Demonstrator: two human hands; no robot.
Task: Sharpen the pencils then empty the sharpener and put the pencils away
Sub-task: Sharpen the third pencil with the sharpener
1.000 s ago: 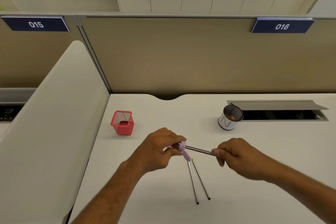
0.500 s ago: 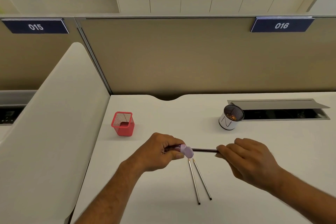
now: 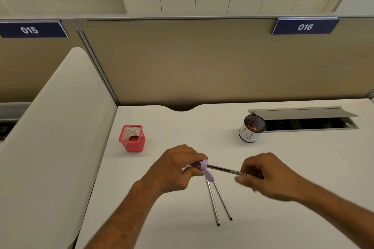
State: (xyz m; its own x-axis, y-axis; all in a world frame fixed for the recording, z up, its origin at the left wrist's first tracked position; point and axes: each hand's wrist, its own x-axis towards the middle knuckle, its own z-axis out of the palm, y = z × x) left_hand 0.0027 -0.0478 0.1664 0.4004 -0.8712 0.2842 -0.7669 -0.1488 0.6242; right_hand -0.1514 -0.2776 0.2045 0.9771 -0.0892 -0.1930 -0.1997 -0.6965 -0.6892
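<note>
Sharpening step: left hand (image 3: 174, 170) grips the sharpener (image 3: 203, 164), right hand (image 3: 269, 176) pinches the pencil (image 3: 224, 170) entering from 3 o'clock; next, twist it.

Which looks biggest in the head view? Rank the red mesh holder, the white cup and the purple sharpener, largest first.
1. Red mesh holder and white cup: they look alike in size, so I won't rank them.
2. Purple sharpener: clearly smallest, though the left hand hides part of it.
</note>
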